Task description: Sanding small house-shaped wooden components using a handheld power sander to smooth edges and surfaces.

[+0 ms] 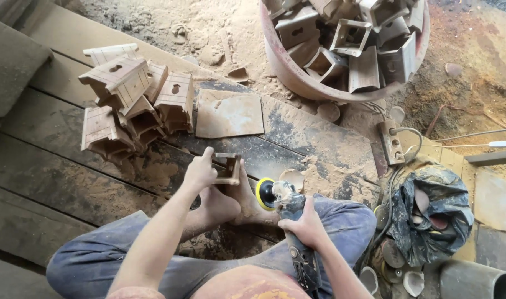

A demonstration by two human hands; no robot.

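My left hand (200, 170) grips a small open wooden box piece (228, 168) and steadies it against my bare feet (231, 202). In my right hand (304, 226) is a hand-held angle grinder (289, 221). Its yellow sanding disc (262, 193) faces the right side of the wooden piece, a short gap from it. I sit cross-legged in dusty jeans on dark wooden planks (70, 177).
A pile of several finished wooden pieces (134, 99) lies on the planks at the upper left. A big round tub (297, 77) of more pieces stands behind. A sandpaper sheet (228, 113), a power strip (392, 142) with cables and a black bag (430, 216) lie around.
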